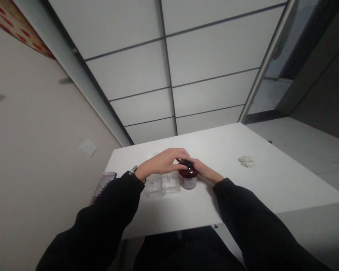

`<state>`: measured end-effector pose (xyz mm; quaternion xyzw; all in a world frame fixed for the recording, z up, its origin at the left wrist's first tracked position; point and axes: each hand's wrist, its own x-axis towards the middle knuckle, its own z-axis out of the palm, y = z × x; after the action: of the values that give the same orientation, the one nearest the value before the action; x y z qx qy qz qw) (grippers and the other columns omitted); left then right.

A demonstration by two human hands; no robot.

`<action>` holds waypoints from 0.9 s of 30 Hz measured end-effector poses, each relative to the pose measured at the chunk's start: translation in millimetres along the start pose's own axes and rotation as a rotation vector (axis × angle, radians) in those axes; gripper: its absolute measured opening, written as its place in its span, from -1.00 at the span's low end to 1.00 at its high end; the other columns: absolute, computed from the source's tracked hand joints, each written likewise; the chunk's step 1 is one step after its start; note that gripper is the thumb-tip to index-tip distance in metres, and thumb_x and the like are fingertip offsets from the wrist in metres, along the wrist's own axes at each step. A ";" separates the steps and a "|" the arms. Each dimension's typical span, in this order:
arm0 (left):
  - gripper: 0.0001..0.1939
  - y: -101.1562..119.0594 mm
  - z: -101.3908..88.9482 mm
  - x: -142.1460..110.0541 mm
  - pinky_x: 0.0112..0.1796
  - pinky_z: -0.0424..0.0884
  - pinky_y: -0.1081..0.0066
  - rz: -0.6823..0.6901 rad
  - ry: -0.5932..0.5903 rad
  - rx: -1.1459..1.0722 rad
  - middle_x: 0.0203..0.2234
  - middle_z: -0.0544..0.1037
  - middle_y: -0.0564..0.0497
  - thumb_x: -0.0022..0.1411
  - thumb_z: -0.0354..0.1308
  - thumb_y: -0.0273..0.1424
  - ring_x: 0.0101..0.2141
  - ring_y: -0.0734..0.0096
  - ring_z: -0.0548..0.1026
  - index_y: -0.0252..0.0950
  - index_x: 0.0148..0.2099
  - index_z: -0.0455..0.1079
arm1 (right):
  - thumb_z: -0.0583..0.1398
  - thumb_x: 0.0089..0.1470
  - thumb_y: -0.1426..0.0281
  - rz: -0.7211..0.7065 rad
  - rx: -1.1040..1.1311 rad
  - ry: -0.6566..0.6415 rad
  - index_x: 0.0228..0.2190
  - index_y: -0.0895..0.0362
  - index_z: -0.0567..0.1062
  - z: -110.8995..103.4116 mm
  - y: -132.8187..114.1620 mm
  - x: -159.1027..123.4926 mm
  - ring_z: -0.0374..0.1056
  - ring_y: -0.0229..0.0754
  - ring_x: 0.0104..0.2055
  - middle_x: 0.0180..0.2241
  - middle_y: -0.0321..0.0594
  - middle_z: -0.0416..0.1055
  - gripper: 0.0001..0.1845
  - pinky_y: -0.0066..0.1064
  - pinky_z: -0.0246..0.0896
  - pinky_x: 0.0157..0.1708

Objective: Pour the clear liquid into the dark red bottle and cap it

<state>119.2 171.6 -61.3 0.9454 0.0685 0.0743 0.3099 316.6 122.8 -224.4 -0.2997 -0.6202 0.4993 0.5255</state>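
Note:
A dark amber bottle [189,182] with a white label stands upright on the white table [169,218]. My left hand [168,160] reaches over from the left, its thumb and fingers closed around the bottle's black cap [187,163]. My right hand [205,171] is wrapped round the bottle's right side near the shoulder; most of its fingers are hidden behind the bottle. Just left of the bottle, under my left hand, sits a clear plastic container [164,187] with two compartments side by side. What it holds, if anything, I cannot make out.
A crumpled whitish tissue [246,161] lies on the table's right side. At the left edge is a blurred-out flat object [103,186], partly behind my left sleeve. A wall with a socket [88,147] borders the left; white sliding panels [211,56] stand behind the table.

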 end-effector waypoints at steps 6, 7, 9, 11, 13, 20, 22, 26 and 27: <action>-0.78 -3.9 21.7 4.0 -0.09 0.43 0.29 -0.147 0.122 0.207 -0.24 0.61 -0.06 0.37 0.36 -0.28 -0.18 0.23 0.56 -0.31 -0.05 0.56 | 0.18 0.00 -0.47 0.005 -0.016 0.009 -0.09 0.19 0.64 -2.9 8.2 -2.2 0.52 0.10 -0.04 -0.10 0.01 0.60 -0.02 -0.04 0.41 0.11; -0.74 -1.2 24.3 3.3 -0.07 0.44 0.26 -0.180 0.141 0.220 -0.22 0.61 -0.07 0.35 0.38 -0.25 -0.15 0.19 0.57 -0.31 -0.05 0.53 | 0.19 0.00 -0.46 0.007 -0.023 0.011 -0.11 0.19 0.64 -3.7 9.1 -2.5 0.52 0.10 -0.06 -0.12 0.01 0.60 -0.03 -0.05 0.41 0.09; -0.63 7.5 27.3 -0.4 0.04 0.45 0.18 -0.186 0.154 0.160 -0.03 0.62 -0.16 0.35 0.38 -0.26 0.00 0.10 0.58 -0.30 0.10 0.47 | 0.20 0.00 -0.45 0.012 -0.035 0.006 -0.14 0.19 0.65 -4.6 9.7 -2.7 0.52 0.09 -0.09 -0.15 0.01 0.61 -0.05 -0.04 0.42 0.08; -0.42 17.0 26.9 -6.8 0.19 0.41 0.12 -0.123 0.135 0.028 0.26 0.49 -0.23 0.39 0.31 -0.35 0.22 0.08 0.50 -0.23 0.37 0.25 | 0.20 0.02 -0.44 0.009 -0.040 -0.002 -0.12 0.18 0.65 -4.1 8.8 -2.5 0.53 0.09 -0.05 -0.13 0.01 0.61 -0.06 -0.02 0.38 0.13; -0.30 22.9 23.7 -14.2 0.26 0.36 0.10 -0.088 0.115 -0.034 0.41 0.34 -0.21 0.43 0.20 -0.45 0.30 0.12 0.44 -0.14 0.50 0.05 | 0.20 0.02 -0.44 0.005 -0.033 -0.006 -0.06 0.17 0.64 -2.6 7.4 -2.4 0.52 0.10 -0.01 -0.09 0.02 0.60 -0.05 0.00 0.35 0.18; -0.50 14.6 17.5 -16.5 0.01 0.48 0.22 -0.154 0.101 0.193 0.07 0.60 -0.12 0.47 0.14 -0.45 -0.09 0.24 0.59 -0.15 0.40 0.28 | 0.20 0.06 -0.41 0.030 -0.002 0.001 -0.11 0.18 0.63 0.2 3.6 -3.8 0.53 0.07 -0.06 -0.15 0.00 0.60 -0.09 -0.03 0.42 0.09; -0.70 14.8 21.4 -9.4 -0.01 0.46 0.25 -0.151 0.068 0.254 -0.03 0.63 -0.10 0.49 0.14 -0.40 -0.06 0.21 0.59 -0.21 0.22 0.44 | 0.21 0.04 -0.42 0.032 0.006 0.006 -0.10 0.17 0.63 0.4 3.8 -3.1 0.52 0.08 -0.03 -0.13 0.00 0.60 -0.09 -0.04 0.41 0.11; -0.78 20.5 22.5 3.9 -0.16 0.44 0.29 -0.248 0.155 0.325 -0.30 0.62 -0.04 0.47 0.21 -0.24 -0.26 0.23 0.58 -0.29 0.00 0.51 | 0.22 0.02 -0.42 0.056 0.026 0.024 -0.14 0.17 0.62 1.7 6.9 -2.7 0.53 0.09 -0.05 -0.13 0.01 0.60 -0.09 -0.04 0.43 0.08; -0.78 20.2 19.7 6.6 -0.17 0.44 0.30 -0.257 0.215 0.310 -0.29 0.62 -0.03 0.47 0.21 -0.25 -0.27 0.26 0.57 -0.28 0.00 0.51 | 0.21 0.02 -0.43 0.062 0.032 0.029 -0.13 0.17 0.62 1.9 7.6 -3.6 0.53 0.08 -0.05 -0.12 0.02 0.60 -0.09 -0.05 0.44 0.08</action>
<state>131.0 145.3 -64.2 0.9518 0.2317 0.1233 0.1588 314.6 121.5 -232.7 -0.3177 -0.5950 0.5209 0.5232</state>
